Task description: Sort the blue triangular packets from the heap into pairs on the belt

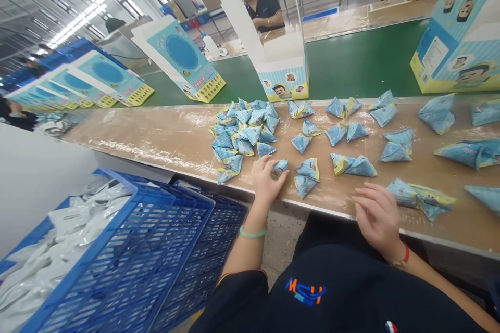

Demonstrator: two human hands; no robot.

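Note:
My left hand (pixel 266 179), with a green bangle at the wrist, has thumb and fingers closed around a small blue pyramid-shaped packet (pixel 280 167) at the table's near edge. Just left of it lies a heap of similar blue and yellow packets (pixel 244 127). My right hand (pixel 377 216), wearing a red wrist cord, hovers over the near edge with its fingers loosely spread and nothing in them. Beside its fingertips is a pair of packets (pixel 420 196). More packets lie in small groups to the right, among them one pair (pixel 307 177) between my hands.
Tall printed cartons stand open on the green conveyor belt (pixel 351 57), one carton (pixel 283 80) straight ahead, another carton (pixel 457 57) at right. Blue crates (pixel 156 239) with white bags (pixel 78 223) stand low at left. Co-workers (pixel 269 8) sit across the belt.

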